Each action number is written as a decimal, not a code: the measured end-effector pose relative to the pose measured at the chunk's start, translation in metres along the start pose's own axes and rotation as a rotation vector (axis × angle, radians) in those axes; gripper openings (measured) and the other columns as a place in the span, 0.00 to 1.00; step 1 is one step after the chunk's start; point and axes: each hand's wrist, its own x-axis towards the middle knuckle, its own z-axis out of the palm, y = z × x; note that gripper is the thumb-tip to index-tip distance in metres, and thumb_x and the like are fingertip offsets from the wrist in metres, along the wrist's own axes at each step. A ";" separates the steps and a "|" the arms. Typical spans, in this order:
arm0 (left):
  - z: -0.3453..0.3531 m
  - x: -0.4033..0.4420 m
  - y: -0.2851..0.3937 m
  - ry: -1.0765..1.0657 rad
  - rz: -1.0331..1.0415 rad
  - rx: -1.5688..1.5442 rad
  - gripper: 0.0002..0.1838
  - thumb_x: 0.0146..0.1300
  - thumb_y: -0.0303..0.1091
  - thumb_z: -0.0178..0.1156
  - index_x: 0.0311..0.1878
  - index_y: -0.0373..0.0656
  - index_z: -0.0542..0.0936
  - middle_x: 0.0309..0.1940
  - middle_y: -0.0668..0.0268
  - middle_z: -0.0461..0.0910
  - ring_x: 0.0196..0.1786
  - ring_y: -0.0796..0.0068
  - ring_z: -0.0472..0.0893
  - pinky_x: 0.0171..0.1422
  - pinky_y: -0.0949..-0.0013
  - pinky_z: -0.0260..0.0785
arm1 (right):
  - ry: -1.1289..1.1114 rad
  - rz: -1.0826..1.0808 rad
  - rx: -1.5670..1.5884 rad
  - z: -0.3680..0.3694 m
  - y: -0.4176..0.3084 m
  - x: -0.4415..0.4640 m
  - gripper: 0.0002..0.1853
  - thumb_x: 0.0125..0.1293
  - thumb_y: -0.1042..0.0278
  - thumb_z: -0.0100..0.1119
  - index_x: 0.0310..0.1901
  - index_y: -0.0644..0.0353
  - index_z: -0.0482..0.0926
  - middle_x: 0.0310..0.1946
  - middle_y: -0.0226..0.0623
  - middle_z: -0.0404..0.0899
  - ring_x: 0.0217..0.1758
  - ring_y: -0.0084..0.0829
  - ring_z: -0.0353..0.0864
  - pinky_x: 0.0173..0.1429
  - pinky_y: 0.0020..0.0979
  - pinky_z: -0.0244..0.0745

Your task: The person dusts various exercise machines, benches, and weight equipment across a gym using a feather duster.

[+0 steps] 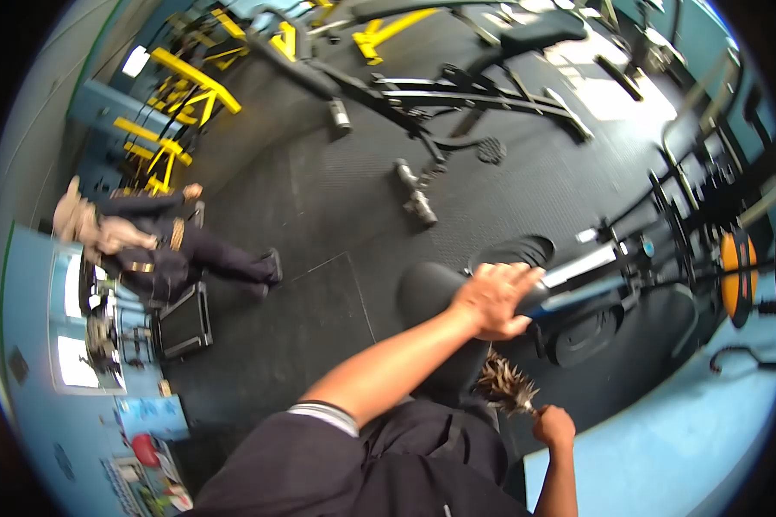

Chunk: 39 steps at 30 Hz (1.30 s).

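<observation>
My left hand [498, 300] reaches forward and rests on the narrow front of a black exercise bike seat [433, 293], its fingers stretched out and spread. Low on the right, my right hand [555, 426] is closed around the handle of a feather duster [505, 384]. The duster's brown feathers point towards the side of the seat, below my left forearm. Whether they touch the seat I cannot tell. Beyond the left hand runs the bike's grey and blue frame [578, 284], with a black pedal [513, 252] beside it.
A black weight bench [457, 90] stands ahead on the black rubber floor [319, 207]. Yellow gym machines [190, 86] line the far left. Another person [159, 241] in dark clothes is at the left, near a treadmill [184, 323]. A light blue wall [655, 439] borders the right.
</observation>
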 end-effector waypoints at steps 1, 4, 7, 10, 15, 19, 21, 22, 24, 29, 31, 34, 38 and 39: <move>0.000 -0.005 0.002 0.081 0.048 0.019 0.42 0.49 0.52 0.63 0.66 0.46 0.64 0.59 0.54 0.70 0.61 0.58 0.71 0.63 0.56 0.59 | -0.015 -0.022 -0.021 -0.003 -0.022 -0.007 0.16 0.61 0.52 0.54 0.37 0.55 0.84 0.37 0.48 0.83 0.44 0.48 0.82 0.49 0.44 0.76; 0.003 -0.035 0.014 0.259 0.075 0.025 0.39 0.50 0.48 0.62 0.65 0.44 0.64 0.60 0.55 0.67 0.61 0.60 0.68 0.64 0.55 0.55 | -0.022 -0.100 -0.036 0.003 -0.075 -0.025 0.18 0.60 0.49 0.55 0.37 0.55 0.84 0.37 0.50 0.82 0.44 0.49 0.81 0.50 0.45 0.75; -0.008 -0.108 0.028 0.408 0.050 -0.089 0.38 0.53 0.44 0.62 0.67 0.46 0.62 0.61 0.54 0.65 0.62 0.59 0.66 0.67 0.54 0.53 | 0.023 -0.196 -0.061 0.021 -0.118 -0.043 0.18 0.60 0.50 0.55 0.38 0.57 0.83 0.35 0.51 0.82 0.43 0.51 0.81 0.49 0.46 0.75; -0.024 -0.203 0.012 0.473 -0.097 -0.161 0.37 0.52 0.42 0.63 0.66 0.47 0.64 0.61 0.55 0.65 0.63 0.59 0.66 0.67 0.54 0.55 | 0.130 -0.299 -0.019 0.051 -0.152 -0.059 0.17 0.59 0.53 0.58 0.36 0.60 0.82 0.32 0.52 0.81 0.40 0.51 0.81 0.45 0.45 0.76; -0.032 -0.370 -0.061 0.715 -0.519 -0.159 0.35 0.50 0.41 0.66 0.61 0.40 0.66 0.53 0.53 0.73 0.54 0.52 0.74 0.58 0.54 0.66 | 0.324 -0.508 0.235 0.123 -0.206 -0.073 0.12 0.56 0.65 0.63 0.32 0.68 0.78 0.23 0.47 0.80 0.26 0.42 0.81 0.34 0.36 0.74; -0.029 -0.469 -0.091 0.676 -0.800 -0.118 0.37 0.53 0.45 0.65 0.63 0.42 0.64 0.52 0.51 0.74 0.54 0.50 0.75 0.58 0.53 0.67 | -0.092 -0.317 0.422 0.168 -0.242 -0.058 0.09 0.57 0.69 0.61 0.29 0.68 0.78 0.19 0.37 0.77 0.20 0.25 0.75 0.24 0.30 0.69; -0.031 -0.504 -0.102 0.643 -0.866 -0.077 0.37 0.53 0.46 0.65 0.64 0.43 0.63 0.51 0.51 0.75 0.53 0.50 0.76 0.58 0.53 0.68 | 0.127 -0.378 0.333 0.215 -0.237 -0.012 0.09 0.56 0.69 0.61 0.28 0.68 0.78 0.18 0.37 0.76 0.20 0.26 0.74 0.24 0.31 0.68; -0.031 -0.517 -0.106 0.649 -0.896 -0.144 0.37 0.53 0.46 0.65 0.63 0.43 0.64 0.51 0.50 0.76 0.53 0.49 0.76 0.58 0.53 0.68 | 0.180 -0.416 0.326 0.218 -0.250 -0.013 0.10 0.55 0.68 0.63 0.27 0.68 0.78 0.18 0.35 0.76 0.20 0.26 0.73 0.25 0.32 0.68; -0.031 -0.532 -0.113 0.667 -0.919 -0.265 0.35 0.53 0.47 0.65 0.61 0.41 0.66 0.50 0.49 0.77 0.53 0.49 0.77 0.57 0.54 0.70 | 0.172 -0.402 0.325 0.197 -0.286 -0.040 0.10 0.55 0.67 0.63 0.28 0.67 0.79 0.19 0.35 0.76 0.21 0.26 0.73 0.25 0.33 0.68; -0.008 -0.544 -0.128 0.655 -0.960 -0.534 0.38 0.51 0.44 0.69 0.62 0.38 0.66 0.48 0.48 0.76 0.50 0.55 0.78 0.53 0.57 0.72 | 0.272 -0.392 0.606 0.180 -0.297 -0.028 0.11 0.57 0.65 0.63 0.34 0.66 0.79 0.20 0.35 0.75 0.19 0.25 0.72 0.23 0.31 0.66; -0.004 -0.546 -0.133 0.580 -0.946 -0.571 0.38 0.51 0.45 0.69 0.61 0.37 0.66 0.47 0.49 0.77 0.48 0.56 0.79 0.51 0.59 0.73 | 0.155 -0.223 0.739 0.154 -0.312 -0.033 0.10 0.59 0.66 0.61 0.36 0.66 0.78 0.19 0.34 0.73 0.18 0.25 0.70 0.21 0.30 0.64; -0.004 -0.550 -0.148 0.451 -0.979 -0.670 0.37 0.51 0.45 0.68 0.61 0.37 0.66 0.48 0.50 0.77 0.47 0.58 0.79 0.52 0.59 0.73 | -0.022 -0.069 0.897 0.130 -0.341 -0.037 0.09 0.62 0.68 0.59 0.38 0.65 0.76 0.19 0.32 0.70 0.16 0.24 0.66 0.18 0.29 0.60; -0.005 -0.536 -0.187 0.319 -1.014 -0.691 0.37 0.51 0.46 0.68 0.61 0.37 0.67 0.48 0.51 0.78 0.47 0.60 0.80 0.52 0.61 0.74 | -0.031 -0.019 0.986 0.132 -0.362 -0.005 0.08 0.62 0.69 0.59 0.37 0.65 0.75 0.18 0.30 0.68 0.14 0.24 0.64 0.17 0.29 0.58; -0.007 -0.529 -0.199 0.307 -1.000 -0.687 0.37 0.51 0.46 0.68 0.61 0.37 0.67 0.48 0.51 0.78 0.47 0.60 0.80 0.52 0.61 0.74 | -0.023 -0.013 1.002 0.133 -0.366 0.004 0.08 0.62 0.69 0.59 0.37 0.65 0.75 0.18 0.30 0.68 0.14 0.24 0.64 0.17 0.29 0.58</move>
